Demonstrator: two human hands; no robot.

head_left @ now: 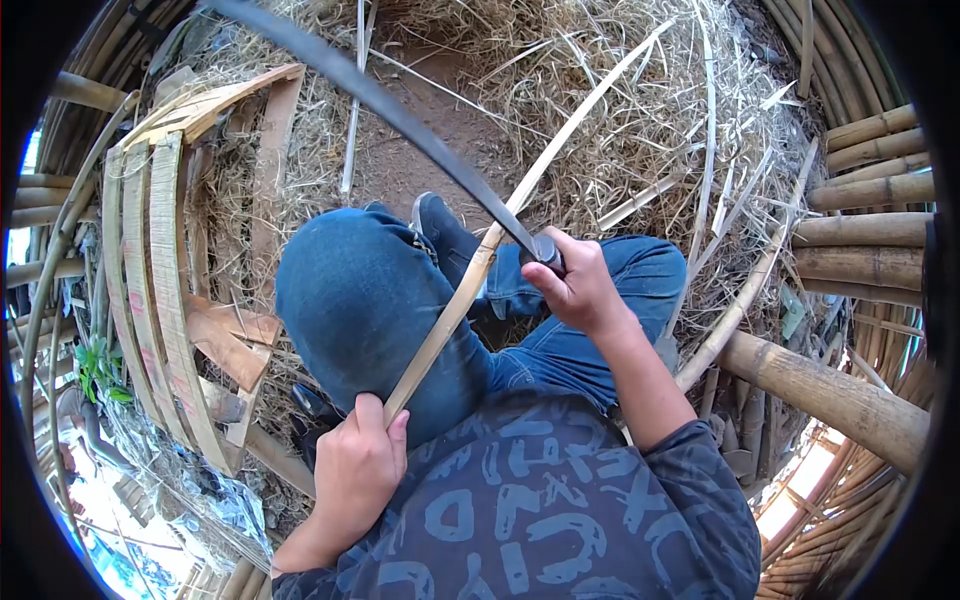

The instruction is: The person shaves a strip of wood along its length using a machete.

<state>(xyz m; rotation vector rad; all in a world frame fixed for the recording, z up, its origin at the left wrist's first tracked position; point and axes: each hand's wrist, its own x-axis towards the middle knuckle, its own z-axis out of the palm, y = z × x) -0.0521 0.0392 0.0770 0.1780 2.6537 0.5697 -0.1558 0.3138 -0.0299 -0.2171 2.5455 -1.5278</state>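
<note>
A long pale bamboo strip (452,312) slants across my bent knee, from my lap up to the far right. My left hand (358,452) is closed round its near end, thumb along the strip. In my right hand (577,283) is the dark handle of a machete (400,118), fingers wrapped about it. The long dark blade points up and to the left. Close to the handle, the blade lies across the strip, just beyond a node; whether it cuts in, I cannot tell.
Straw and bamboo shavings (620,120) cover much of the ground around a patch of bare soil (410,150). At left stands a wooden pallet (165,280). A thick bamboo pole (830,395) juts in from the right, near my elbow. Bamboo walls (870,185) curve round both sides.
</note>
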